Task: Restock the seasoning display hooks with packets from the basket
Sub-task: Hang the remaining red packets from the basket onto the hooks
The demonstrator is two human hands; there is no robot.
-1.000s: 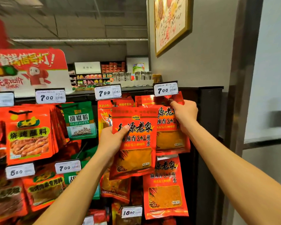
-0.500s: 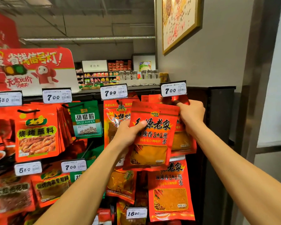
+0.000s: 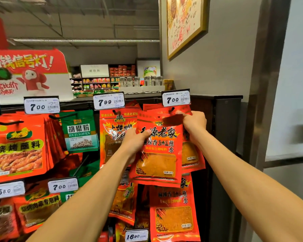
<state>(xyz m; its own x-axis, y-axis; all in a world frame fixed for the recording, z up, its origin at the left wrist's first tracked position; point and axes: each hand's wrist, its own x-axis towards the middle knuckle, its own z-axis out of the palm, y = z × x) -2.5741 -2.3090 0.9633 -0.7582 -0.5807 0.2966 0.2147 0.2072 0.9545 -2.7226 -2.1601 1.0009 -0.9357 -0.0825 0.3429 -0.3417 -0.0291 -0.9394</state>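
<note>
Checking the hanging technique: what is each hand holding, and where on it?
Both hold one red seasoning packet: left hand grips its left edge, right hand pinches its top right corner.

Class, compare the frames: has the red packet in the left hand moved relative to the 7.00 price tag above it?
Yes. The red packet has risen and shifted right toward the 7.00 price tag, its top now just beneath it.

Bright, even store light; soft, edges bowed

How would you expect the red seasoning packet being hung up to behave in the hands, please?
The red seasoning packet is probably floppy: a thin pouch, tilted between the left hand and right hand. Its glossy film may be slippery. The powder showing through its window suggests it is light.
</note>
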